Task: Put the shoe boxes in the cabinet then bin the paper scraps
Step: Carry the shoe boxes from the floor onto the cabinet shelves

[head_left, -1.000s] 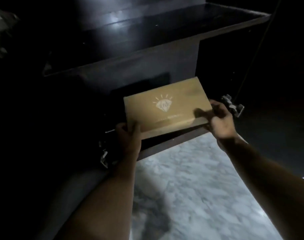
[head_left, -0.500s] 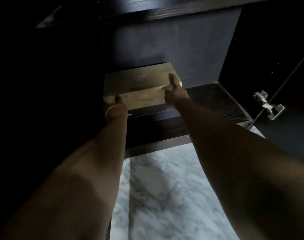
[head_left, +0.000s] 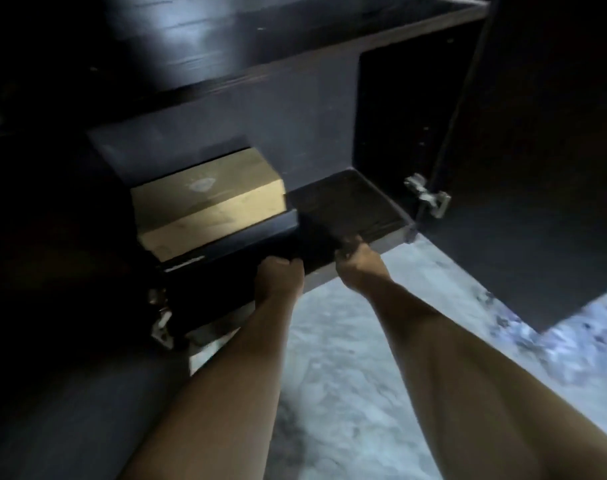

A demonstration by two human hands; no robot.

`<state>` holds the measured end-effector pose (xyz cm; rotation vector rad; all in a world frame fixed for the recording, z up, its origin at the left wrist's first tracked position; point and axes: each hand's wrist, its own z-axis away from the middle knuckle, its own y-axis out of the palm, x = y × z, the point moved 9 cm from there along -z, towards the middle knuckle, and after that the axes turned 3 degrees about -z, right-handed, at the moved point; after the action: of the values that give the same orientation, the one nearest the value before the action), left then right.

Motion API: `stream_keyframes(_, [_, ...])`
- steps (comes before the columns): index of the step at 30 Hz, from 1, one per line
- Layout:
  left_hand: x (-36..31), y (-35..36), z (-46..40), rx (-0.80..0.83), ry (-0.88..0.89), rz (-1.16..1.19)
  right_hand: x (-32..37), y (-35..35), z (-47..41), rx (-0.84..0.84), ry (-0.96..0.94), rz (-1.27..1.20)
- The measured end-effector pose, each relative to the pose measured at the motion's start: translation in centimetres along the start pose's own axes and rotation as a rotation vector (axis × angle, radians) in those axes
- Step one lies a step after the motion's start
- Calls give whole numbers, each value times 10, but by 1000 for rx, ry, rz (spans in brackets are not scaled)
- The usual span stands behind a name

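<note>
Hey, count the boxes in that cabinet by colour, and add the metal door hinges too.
Tan box: 1
Black box, under the tan one: 1
Metal hinges: 2, the right hinge and the left hinge
Total: 4

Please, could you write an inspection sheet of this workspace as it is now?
Surface: cabinet floor, dark wood.
Job's things: tan shoe box lies on a dark box, both inside; paper scraps not seen.
Clutter: nothing seen.
Grips: left hand and right hand at the dark box's front, fingers curled; hold unclear in the dark.
Cables: nothing seen.
Surroundings: open door, metal hinge, marble floor.
</note>
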<state>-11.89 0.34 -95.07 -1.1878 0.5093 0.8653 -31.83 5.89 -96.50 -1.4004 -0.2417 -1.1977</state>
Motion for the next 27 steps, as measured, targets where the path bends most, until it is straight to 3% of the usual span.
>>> stream_keyframes(4, [-19,127,95,366,34,-80,-122,-77,65,-43,215,82])
stream_keyframes(9, [-52,269,254,695,118,-192,-275,-212,175,-265,473,52])
stream_keyframes(16, [-29,365,482,1046,377,-358,-420,-347,414,-599,825,20])
stream_keyframes(21, [13,403,580,1139,467,-514,-496,-370,563,-801,1100,-47])
stream_keyframes(27, [68,436,586,1054,484,-675,-557,-348,619,-784,1181,-293])
